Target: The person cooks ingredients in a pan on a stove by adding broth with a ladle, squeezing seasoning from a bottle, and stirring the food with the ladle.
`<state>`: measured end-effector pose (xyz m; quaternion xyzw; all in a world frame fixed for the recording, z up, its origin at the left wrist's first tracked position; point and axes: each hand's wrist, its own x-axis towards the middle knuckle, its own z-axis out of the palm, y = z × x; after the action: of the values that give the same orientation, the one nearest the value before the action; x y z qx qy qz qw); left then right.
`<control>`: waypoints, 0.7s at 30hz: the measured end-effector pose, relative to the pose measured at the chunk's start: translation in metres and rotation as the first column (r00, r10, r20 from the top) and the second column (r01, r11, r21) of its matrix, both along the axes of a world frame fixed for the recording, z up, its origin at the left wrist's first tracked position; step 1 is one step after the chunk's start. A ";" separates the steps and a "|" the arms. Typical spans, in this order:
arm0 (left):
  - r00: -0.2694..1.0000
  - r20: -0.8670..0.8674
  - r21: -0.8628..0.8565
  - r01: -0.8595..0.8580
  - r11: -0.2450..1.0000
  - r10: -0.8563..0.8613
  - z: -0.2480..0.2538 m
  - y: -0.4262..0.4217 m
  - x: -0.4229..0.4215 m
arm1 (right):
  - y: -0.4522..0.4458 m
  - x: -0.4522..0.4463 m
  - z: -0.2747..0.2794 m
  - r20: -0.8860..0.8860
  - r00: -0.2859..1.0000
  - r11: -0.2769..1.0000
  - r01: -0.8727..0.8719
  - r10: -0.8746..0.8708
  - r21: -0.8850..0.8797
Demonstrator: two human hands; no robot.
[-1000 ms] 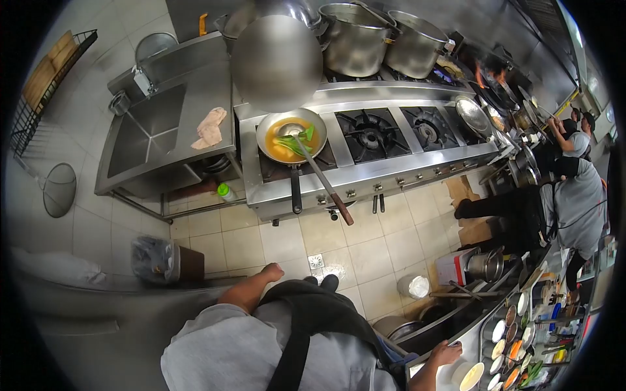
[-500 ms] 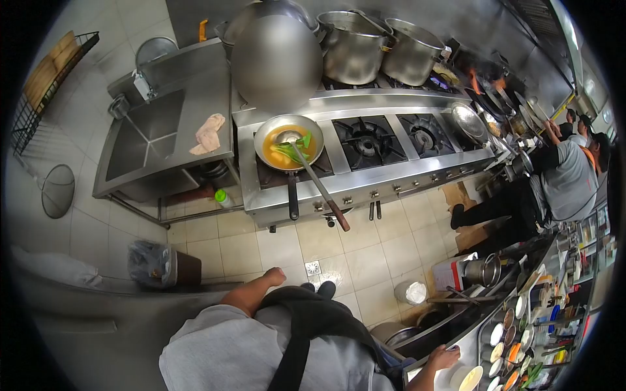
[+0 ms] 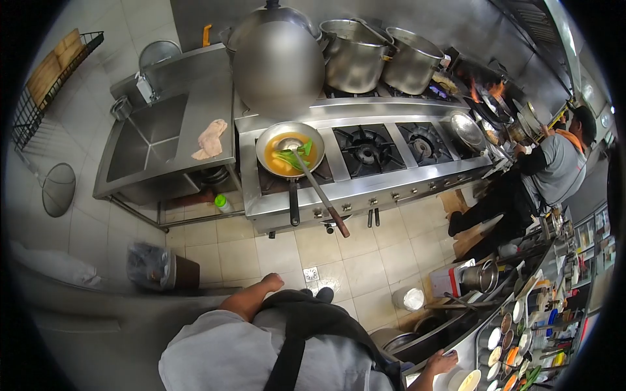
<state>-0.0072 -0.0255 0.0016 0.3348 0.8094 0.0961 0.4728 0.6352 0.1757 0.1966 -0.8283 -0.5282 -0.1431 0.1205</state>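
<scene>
Two bare hands: the left hand (image 3: 272, 281) is just beside the black cloth apron (image 3: 319, 316); the right hand (image 3: 442, 362) lies at the edge of a pale, flat counter (image 3: 464, 352).
Left grip: fingers look curled inward; I cannot tell whether they are clenched or grasping something.
Right grip: fingers meet the counter edge; I cannot tell whether they grasp it or merely rest there.
Round white tub (image 3: 454, 378) with pale yellow contents: on the counter, just beside the right hand.
Round silver-coloured frying pan (image 3: 263, 144) with a black handle: at the left front of a long stainless-steel stove (image 3: 385, 181), well apart from both hands, handle pointing toward the person.
Pan contents: orange-yellow liquid (image 3: 271, 155) and bright green leafy pieces (image 3: 287, 158).
Long steel ladle (image 3: 319, 186) with a brown grip: bowl in the liquid, shaft crossing the pan's rim, grip reaching past the stove's front edge.
Two tall steel stockpots (image 3: 355, 58): side by side behind the front burners.
Steel sink table (image 3: 195, 166): left of the stove, with a crumpled pale pink piece (image 3: 210, 139) on it.
Grey-shirted co-worker (image 3: 554, 173): far right, near orange flames (image 3: 495, 90).
</scene>
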 end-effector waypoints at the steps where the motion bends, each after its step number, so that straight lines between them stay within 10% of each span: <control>1: 1.000 0.017 -0.017 0.001 1.000 -0.001 0.002 -0.001 -0.002 | -0.003 -0.015 0.014 -0.014 1.000 1.000 0.026 -0.027 -0.015; 10: 0.895 0.148 -0.123 -0.407 0.905 0.422 0.009 -0.013 -0.026 | 0.041 -0.059 -0.015 0.290 0.945 0.962 0.206 -0.149 -0.177; 13: 0.821 0.271 0.036 -0.531 0.847 0.503 0.018 0.001 -0.039 | 0.106 -0.201 -0.012 -0.136 0.941 0.889 -0.336 0.308 -0.310; 15: 0.609 0.388 0.109 -0.775 0.622 0.691 0.049 0.028 -0.044 | 0.141 -0.321 -0.040 -0.766 0.535 0.753 -0.650 0.355 -0.104; 18: 0.407 0.568 0.174 -0.909 0.379 0.716 0.111 0.075 -0.069 | 0.130 -0.492 0.025 -0.909 0.037 0.317 -0.942 0.416 0.107; 21: 0.361 0.615 0.217 -0.932 0.289 0.701 0.156 0.111 -0.084 | 0.124 -0.576 0.047 -0.858 0.054 0.008 -0.998 0.510 -0.058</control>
<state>-0.0912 0.0855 0.1579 -0.0536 0.6799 0.6190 0.3895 0.0589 0.3000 0.2435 -0.2933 -0.8416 0.4522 0.0347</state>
